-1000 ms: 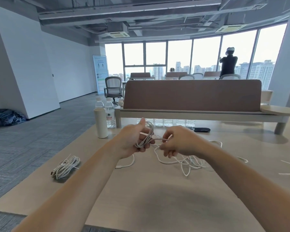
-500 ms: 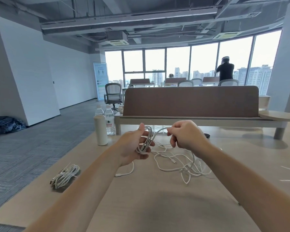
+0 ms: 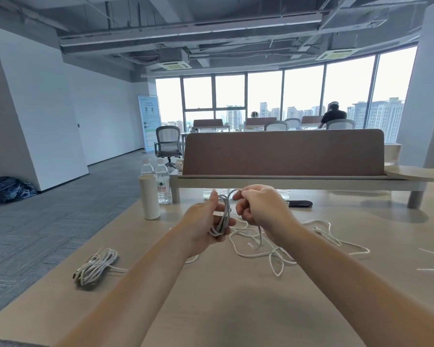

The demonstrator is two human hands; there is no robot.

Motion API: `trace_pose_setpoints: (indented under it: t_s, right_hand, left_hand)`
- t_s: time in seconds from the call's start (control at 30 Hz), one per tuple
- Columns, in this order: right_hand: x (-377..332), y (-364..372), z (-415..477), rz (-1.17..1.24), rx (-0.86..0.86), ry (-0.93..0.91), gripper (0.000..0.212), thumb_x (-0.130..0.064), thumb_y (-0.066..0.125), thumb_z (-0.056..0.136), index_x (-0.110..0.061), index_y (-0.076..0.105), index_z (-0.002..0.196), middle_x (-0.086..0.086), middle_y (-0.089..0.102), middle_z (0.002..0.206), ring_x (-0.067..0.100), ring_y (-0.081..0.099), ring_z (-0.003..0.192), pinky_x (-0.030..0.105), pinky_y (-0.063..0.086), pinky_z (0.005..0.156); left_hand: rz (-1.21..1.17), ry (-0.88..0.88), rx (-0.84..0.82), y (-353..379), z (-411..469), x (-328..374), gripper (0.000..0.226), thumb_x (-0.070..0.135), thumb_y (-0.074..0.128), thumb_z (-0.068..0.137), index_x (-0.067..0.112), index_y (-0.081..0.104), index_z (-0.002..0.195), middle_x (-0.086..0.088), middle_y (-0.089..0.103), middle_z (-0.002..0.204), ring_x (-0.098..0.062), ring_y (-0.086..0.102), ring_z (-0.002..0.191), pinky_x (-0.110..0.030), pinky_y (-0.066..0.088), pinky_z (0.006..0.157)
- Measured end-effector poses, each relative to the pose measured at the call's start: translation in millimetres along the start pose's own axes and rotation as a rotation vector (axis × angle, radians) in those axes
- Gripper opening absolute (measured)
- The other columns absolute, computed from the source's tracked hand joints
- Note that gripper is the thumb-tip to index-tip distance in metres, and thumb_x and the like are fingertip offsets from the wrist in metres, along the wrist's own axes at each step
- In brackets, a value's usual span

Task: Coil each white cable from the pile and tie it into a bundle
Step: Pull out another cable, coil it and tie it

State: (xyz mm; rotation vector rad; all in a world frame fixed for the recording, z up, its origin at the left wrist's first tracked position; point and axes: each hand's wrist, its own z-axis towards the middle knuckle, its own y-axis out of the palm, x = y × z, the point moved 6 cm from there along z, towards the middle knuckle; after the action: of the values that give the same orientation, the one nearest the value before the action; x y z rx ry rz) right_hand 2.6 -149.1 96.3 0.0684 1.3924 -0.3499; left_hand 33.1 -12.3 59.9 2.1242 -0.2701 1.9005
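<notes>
Right of the white flask point(image 3: 148, 196), above the worktop point(image 3: 236, 311), the left grip point(image 3: 202, 222) curls round the coiled white cable point(image 3: 224, 212). The right grip point(image 3: 261, 209) pinches its free strand.

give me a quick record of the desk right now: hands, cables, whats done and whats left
left hand: grips a partly wound coil of white cable above the table
right hand: pinches the cable's free end beside the coil's top; its tip dangles below
loose pile: tangled white cables on the table beneath the hands
finished bundle: one, near the left edge
other items: white bottle, water bottles, black object
stage: coiling; no tie visible
</notes>
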Motion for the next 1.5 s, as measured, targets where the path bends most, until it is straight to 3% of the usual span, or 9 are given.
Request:
trace_pose_setpoints:
  t_s: [0.37, 0.53, 0.63, 0.7, 0.87, 1.07, 1.17, 1.33, 1.5]
  right_hand:
    - [1.3, -9.6, -1.2, -0.054, 0.057, 0.009, 0.012, -0.005, 0.042, 0.097, -0.001, 0.051, 0.103, 0.011, 0.074, 0.067, 0.017, 0.042, 0.042, 0.027, 0.037, 0.047]
    - [-5.7, 0.6, -5.3, -0.214, 0.005, -0.102, 0.014, -0.024, 0.060, 0.098, -0.017, 0.072, 0.094, 0.000, 0.069, 0.059, 0.011, 0.052, 0.042, 0.025, 0.043, 0.051]
    - [-8.1, 8.5, -11.1, -0.282, -0.066, -0.132, 0.020, -0.012, 0.057, 0.097, -0.015, 0.077, 0.102, -0.011, 0.061, 0.056, 0.004, 0.049, 0.045, 0.015, 0.040, 0.049]
    - [-10.6, 15.4, -17.5, -0.405, -0.113, -0.177, 0.032, -0.003, 0.050, 0.093, -0.018, 0.075, 0.106, -0.006, 0.065, 0.071, 0.007, 0.052, 0.058, 0.012, 0.039, 0.049]
    - [-6.6, 9.9, -14.6, -0.458, -0.013, -0.209, 0.019, -0.007, 0.045, 0.090, -0.023, 0.055, 0.091, 0.000, 0.073, 0.077, 0.019, 0.065, 0.062, 0.026, 0.043, 0.050]
    - [-2.0, 12.5, -14.3, -0.406, -0.003, -0.231, 0.015, -0.017, 0.061, 0.091, -0.025, 0.065, 0.079, -0.001, 0.066, 0.064, 0.027, 0.069, 0.061, 0.047, 0.060, 0.068]
    - [-4.4, 15.2, -18.1, -0.390, -0.046, -0.231, 0.023, -0.009, 0.056, 0.091, -0.025, 0.073, 0.093, -0.003, 0.067, 0.072, 0.020, 0.068, 0.062, 0.041, 0.060, 0.071]
    - [-5.9, 20.8, -28.3, -0.388, -0.218, -0.211, 0.045, 0.008, 0.047, 0.083, -0.020, 0.075, 0.106, -0.015, 0.061, 0.051, 0.003, 0.049, 0.044, 0.027, 0.041, 0.056]
    - [0.0, 17.5, -23.9, -0.609, -0.221, -0.241, 0.012, -0.012, 0.063, 0.090, -0.018, 0.070, 0.096, 0.002, 0.072, 0.072, 0.016, 0.063, 0.059, 0.034, 0.053, 0.068]
  left_hand:
    - [0.068, 0.006, -0.021, 2.1, 0.1, -1.8, 0.055, 0.053, 0.036, 0.105, 0.005, 0.060, 0.119, -0.018, 0.069, 0.085, -0.024, 0.057, 0.067, -0.033, 0.041, 0.066]
    - [0.060, -0.014, -0.034, 2.1, 2.7, -5.8, 0.058, 0.054, 0.036, 0.105, 0.003, 0.057, 0.123, -0.018, 0.068, 0.083, -0.025, 0.057, 0.064, -0.031, 0.042, 0.064]
    - [0.040, -0.013, -0.002, 1.9, 1.1, -4.2, 0.056, 0.052, 0.036, 0.106, 0.001, 0.056, 0.118, -0.016, 0.067, 0.071, -0.025, 0.055, 0.060, -0.029, 0.044, 0.058]
    - [0.035, -0.008, 0.010, 1.9, -0.5, -2.5, 0.052, 0.052, 0.036, 0.106, 0.005, 0.056, 0.111, -0.014, 0.065, 0.066, -0.024, 0.054, 0.058, -0.028, 0.044, 0.055]
    - [0.063, -0.028, 0.019, 0.7, -0.6, -5.5, 0.052, 0.053, 0.037, 0.105, 0.005, 0.056, 0.109, -0.017, 0.066, 0.073, -0.025, 0.056, 0.057, -0.027, 0.045, 0.051]
    - [0.042, -0.008, -0.011, 4.7, -1.5, -6.2, 0.059, 0.059, 0.039, 0.102, 0.003, 0.055, 0.099, -0.015, 0.064, 0.065, -0.026, 0.055, 0.060, -0.028, 0.044, 0.053]
    - [0.048, 0.013, -0.029, 7.4, -4.0, -3.4, 0.057, 0.060, 0.040, 0.101, 0.006, 0.055, 0.092, -0.013, 0.062, 0.059, -0.026, 0.054, 0.058, -0.028, 0.043, 0.053]
    - [0.001, 0.022, -0.019, 5.6, -5.3, -0.6, 0.040, 0.044, 0.044, 0.105, 0.007, 0.058, 0.095, -0.011, 0.056, 0.057, -0.024, 0.053, 0.052, -0.028, 0.039, 0.055]
    - [-0.060, 0.040, 0.105, -6.3, -3.2, 5.0, 0.040, 0.039, 0.042, 0.106, 0.005, 0.056, 0.089, -0.019, 0.060, 0.064, -0.026, 0.053, 0.054, -0.027, 0.039, 0.050]
